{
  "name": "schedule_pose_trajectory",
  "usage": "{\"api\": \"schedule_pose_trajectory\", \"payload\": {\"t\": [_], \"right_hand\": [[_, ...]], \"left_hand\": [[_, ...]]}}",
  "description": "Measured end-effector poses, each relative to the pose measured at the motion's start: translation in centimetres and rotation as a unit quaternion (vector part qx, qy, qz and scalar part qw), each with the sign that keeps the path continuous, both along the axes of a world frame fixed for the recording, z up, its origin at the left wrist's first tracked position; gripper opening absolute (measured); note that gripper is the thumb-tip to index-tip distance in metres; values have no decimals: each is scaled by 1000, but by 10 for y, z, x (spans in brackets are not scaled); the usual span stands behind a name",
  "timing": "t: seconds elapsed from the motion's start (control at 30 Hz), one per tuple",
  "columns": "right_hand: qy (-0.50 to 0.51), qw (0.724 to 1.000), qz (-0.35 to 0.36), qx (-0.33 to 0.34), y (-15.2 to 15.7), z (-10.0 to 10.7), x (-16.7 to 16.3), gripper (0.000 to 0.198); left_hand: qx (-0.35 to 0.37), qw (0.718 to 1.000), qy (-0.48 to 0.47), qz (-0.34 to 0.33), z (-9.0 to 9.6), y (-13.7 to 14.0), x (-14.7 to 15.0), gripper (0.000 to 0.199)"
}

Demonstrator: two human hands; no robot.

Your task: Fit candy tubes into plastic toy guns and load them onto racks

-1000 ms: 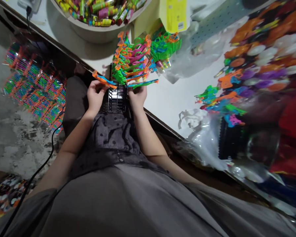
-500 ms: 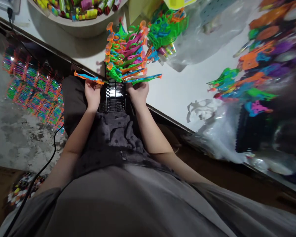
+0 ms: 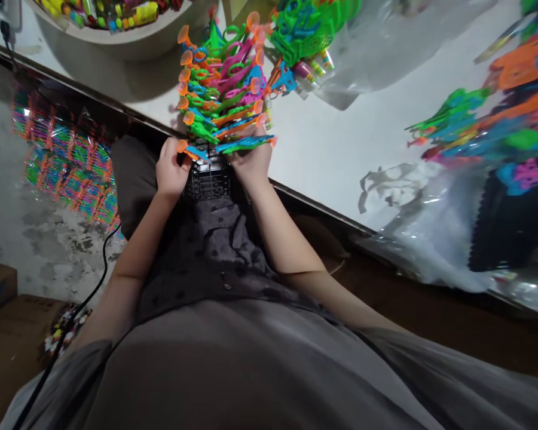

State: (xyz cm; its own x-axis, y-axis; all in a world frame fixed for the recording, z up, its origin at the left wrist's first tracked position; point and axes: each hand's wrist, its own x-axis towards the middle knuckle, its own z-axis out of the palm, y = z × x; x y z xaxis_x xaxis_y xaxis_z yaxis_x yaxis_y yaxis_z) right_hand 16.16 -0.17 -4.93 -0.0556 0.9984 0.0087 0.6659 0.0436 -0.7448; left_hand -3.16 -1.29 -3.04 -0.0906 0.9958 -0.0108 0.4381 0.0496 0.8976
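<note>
My left hand [image 3: 171, 172] is closed on a blue-and-orange plastic toy [image 3: 196, 151], its fingertips at the toy's orange end. Opposite it, my right hand [image 3: 254, 164] grips a flat green-and-blue plastic toy [image 3: 244, 145]. Between the hands is a black wire rack [image 3: 211, 184] above my lap. Beyond them, two rows of similar bright toys [image 3: 201, 113] stand close together, with orange suction-cup-like tips [image 3: 185, 58] along the outer sides. The lower parts of these toys and how they sit on the rack are hidden.
A round tub [image 3: 147, 36] of colourful small tubes stands on the white table [image 3: 323, 149]. Green toys [image 3: 314, 36] are heaped beside a clear plastic bag [image 3: 376, 65]. More toys [image 3: 457, 119] lie at right. Packed toys [image 3: 67, 155] and cardboard boxes [image 3: 13, 334] are at left.
My left hand has brought its toy inward and tilted it toward the rack. My right hand's toy has shifted slightly left. The camera view has turned, moving the table items.
</note>
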Motion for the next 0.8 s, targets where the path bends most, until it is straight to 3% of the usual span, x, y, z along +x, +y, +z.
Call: {"api": "schedule_pose_trajectory", "payload": {"t": [0.13,0.37,0.6,0.8], "right_hand": [[-18,1000,5,4,1,8,-3,36],[-30,998,-39,31,2,7,-18,38],[-4,997,-60,45,4,12,-28,35],[-58,995,-13,74,19,21,-20,31]], "left_hand": [[-10,1000,-3,-6,5,-1,6,21],[-38,997,11,60,-2,4,19,30],[37,998,6,59,7,2,32,23],[56,996,-7,63,8,10,25,22]]}}
